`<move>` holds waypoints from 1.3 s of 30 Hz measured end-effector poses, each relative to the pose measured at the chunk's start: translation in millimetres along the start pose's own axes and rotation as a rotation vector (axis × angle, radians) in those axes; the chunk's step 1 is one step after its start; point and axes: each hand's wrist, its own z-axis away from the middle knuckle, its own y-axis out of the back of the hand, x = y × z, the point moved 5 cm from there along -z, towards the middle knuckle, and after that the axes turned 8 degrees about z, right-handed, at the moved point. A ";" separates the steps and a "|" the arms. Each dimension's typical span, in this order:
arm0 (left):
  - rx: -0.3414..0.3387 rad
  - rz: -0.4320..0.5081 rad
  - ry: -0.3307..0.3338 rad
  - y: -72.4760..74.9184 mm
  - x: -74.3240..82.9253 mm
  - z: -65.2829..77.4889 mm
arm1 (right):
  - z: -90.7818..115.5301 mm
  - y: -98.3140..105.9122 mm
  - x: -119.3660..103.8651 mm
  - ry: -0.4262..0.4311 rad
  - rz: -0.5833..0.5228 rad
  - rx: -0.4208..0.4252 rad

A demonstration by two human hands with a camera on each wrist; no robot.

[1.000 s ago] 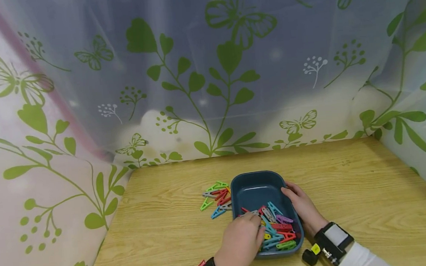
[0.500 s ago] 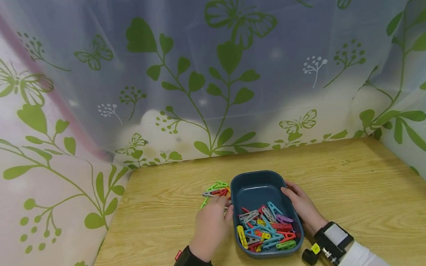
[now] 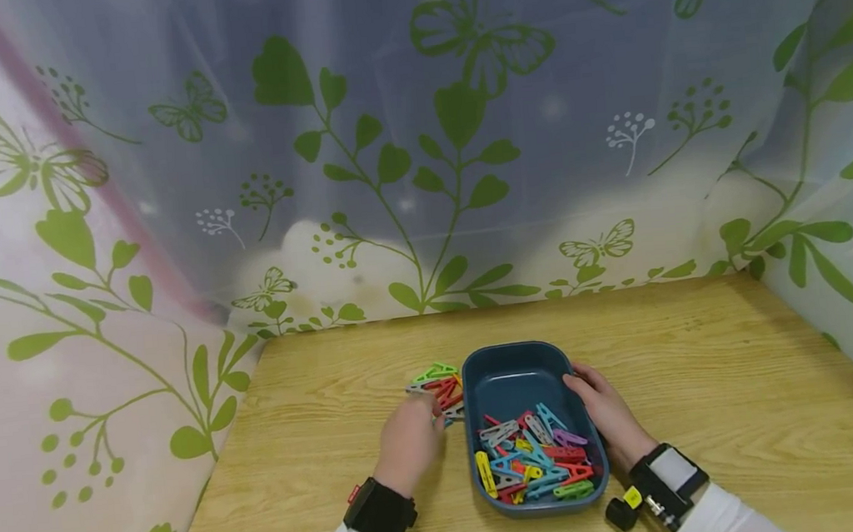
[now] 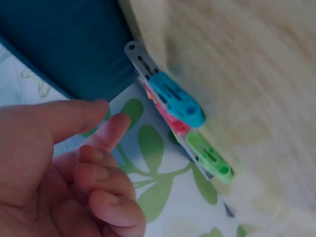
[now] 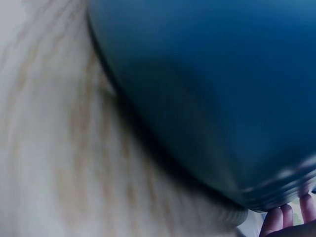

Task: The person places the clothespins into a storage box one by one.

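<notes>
A dark blue rectangular plastic tub [image 3: 519, 388] stands on the table, with many coloured clothes pegs [image 3: 538, 456] heaped in its near half. My right hand [image 3: 609, 414] holds the tub's right side, thumb at the rim and fingers along the outside; in the right wrist view its fingertips [image 5: 282, 217] touch the outer wall. Left of the tub lies a small pile of loose pegs [image 3: 445, 388]. Close beside it is my left hand [image 3: 409, 444], fingers loosely bent and holding nothing. The left wrist view shows a blue peg [image 4: 178, 102], a green peg [image 4: 211, 157] and a grey peg [image 4: 140, 57] beyond the fingertips.
Under everything is a wood-grain table [image 3: 714, 385]. A curtain [image 3: 401, 134] printed with leaves and butterflies hangs behind it and at both sides. A black wrist strap with a small camera [image 3: 622, 514] sits on the right wrist, close to the tub's near corner.
My left hand has moved from over the pegs in the tub out to the pile on the left, then drawn back slightly toward me. The right hand and the tub have stayed put.
</notes>
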 end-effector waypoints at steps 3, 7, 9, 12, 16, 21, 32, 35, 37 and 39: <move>-0.052 0.018 0.028 -4.7 0.3 -0.3 | -0.3 -0.2 -0.1 0.002 -0.003 0.000; -0.092 0.014 0.058 -9.3 1.2 -0.9 | -0.5 -0.5 -1.0 0.005 -0.007 -0.002; -0.105 -0.001 0.068 -11.8 0.6 -1.2 | -0.6 -0.6 -1.5 0.006 -0.004 -0.003; -0.115 -0.017 0.073 -14.6 -0.5 -1.7 | -0.8 -0.4 -1.8 0.008 0.001 -0.004; -0.115 -0.041 0.070 -16.8 -1.5 -2.0 | -0.9 -0.1 -1.5 0.009 0.000 -0.003; -0.082 -0.095 0.048 -19.4 -0.6 -2.3 | -0.5 0.3 -0.7 0.012 0.000 0.002; -0.032 -0.137 0.053 -20.3 2.2 2.7 | 0.9 -1.0 -0.7 0.010 0.000 0.004; -0.013 -0.115 0.041 -12.3 5.2 2.8 | 1.1 -0.7 -0.9 0.015 0.002 0.003; 0.006 -0.102 0.024 -4.5 9.2 3.0 | 1.4 -0.5 -0.9 0.018 0.004 0.002; 0.031 -0.085 0.001 3.7 15.1 3.5 | 1.5 -0.4 -0.8 0.019 0.005 0.002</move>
